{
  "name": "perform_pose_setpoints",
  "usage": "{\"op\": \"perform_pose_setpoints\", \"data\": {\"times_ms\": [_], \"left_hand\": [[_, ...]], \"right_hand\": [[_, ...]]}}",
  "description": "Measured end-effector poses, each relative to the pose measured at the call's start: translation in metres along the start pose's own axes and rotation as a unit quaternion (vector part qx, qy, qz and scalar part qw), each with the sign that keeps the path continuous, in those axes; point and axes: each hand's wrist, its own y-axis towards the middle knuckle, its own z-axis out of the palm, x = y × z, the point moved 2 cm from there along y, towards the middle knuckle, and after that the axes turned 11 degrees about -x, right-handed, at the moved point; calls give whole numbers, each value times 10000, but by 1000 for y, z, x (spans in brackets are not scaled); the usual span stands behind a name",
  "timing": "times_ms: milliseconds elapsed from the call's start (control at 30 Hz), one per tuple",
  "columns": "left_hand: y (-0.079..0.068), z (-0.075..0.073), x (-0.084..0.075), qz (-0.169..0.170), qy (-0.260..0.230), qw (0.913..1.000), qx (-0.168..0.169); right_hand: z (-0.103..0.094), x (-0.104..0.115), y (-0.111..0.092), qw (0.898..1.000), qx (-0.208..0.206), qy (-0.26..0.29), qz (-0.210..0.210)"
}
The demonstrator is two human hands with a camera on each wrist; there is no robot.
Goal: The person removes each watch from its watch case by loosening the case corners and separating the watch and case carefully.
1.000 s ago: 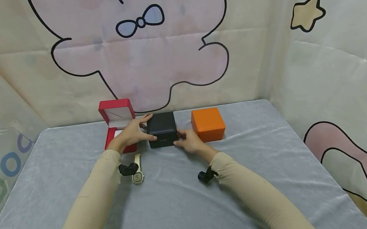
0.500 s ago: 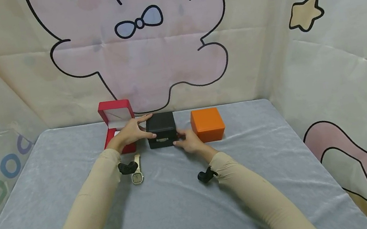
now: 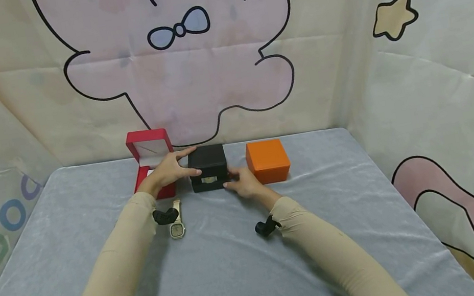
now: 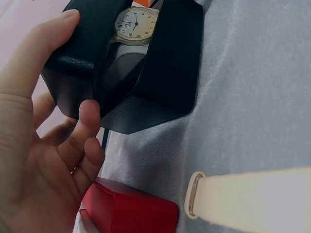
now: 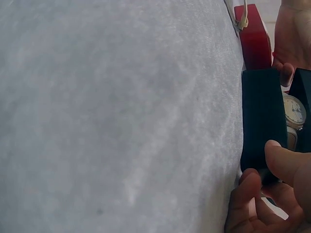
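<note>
A black watch box stands on the table between my hands, its lid partly raised. In the left wrist view, a round white-dialled wristwatch shows in the gap between the lid and the base. My left hand holds the lid between thumb and fingers. Low on the right side, my right hand grips the base, its thumb on the front wall. A square-faced wristwatch with a light band lies on the table near my left wrist.
Behind my left hand, a red box stands with its lid up and a white lining. An orange box with its lid down sits right of the black one. A grey cloth covers the table; a printed curtain hangs behind.
The front of the black lid has tilted upward, and the gap with the watch inside has widened. Both hands have kept nearly the same place.
</note>
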Motion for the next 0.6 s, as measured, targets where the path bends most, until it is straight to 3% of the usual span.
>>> {"op": "perform_pose_setpoints", "data": {"times_ms": [333, 600], "left_hand": [[0, -1, -1, -373, -219, 9990, -118], [2, 0, 0, -450, -349, 9981, -219]], "right_hand": [[1, 2, -1, 9998, -18, 159, -101], [-1, 2, -2, 9999, -12, 138, -75]]}}
